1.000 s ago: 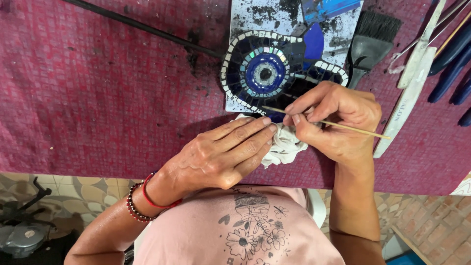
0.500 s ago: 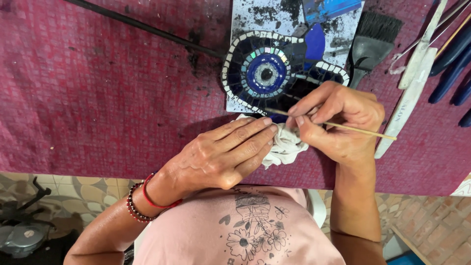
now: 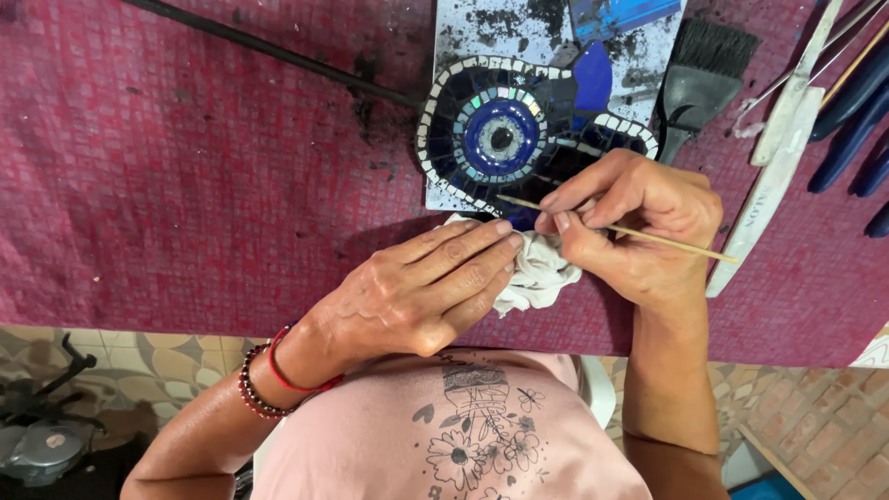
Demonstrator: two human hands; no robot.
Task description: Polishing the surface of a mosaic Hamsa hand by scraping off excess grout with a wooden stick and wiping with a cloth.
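Work surface: table covered by a magenta woven mat (image 3: 185, 167), dusted with dark grit near its far edge. Below the table edge, floor of patterned grey-and-cream tiles (image 3: 157, 356) on the left, reddish brick paving (image 3: 815, 417) on the right. Dark metal object (image 3: 42, 435) on floor, lower left. Even daylight, soft shadows.

White cloth (image 3: 542, 273): lying mostly hidden beneath left hand (image 3: 421, 292).
Mosaic (image 3: 519, 130): lower edge disappearing behind right hand (image 3: 639, 227).
Blue tools (image 3: 857, 111): running off right edge.
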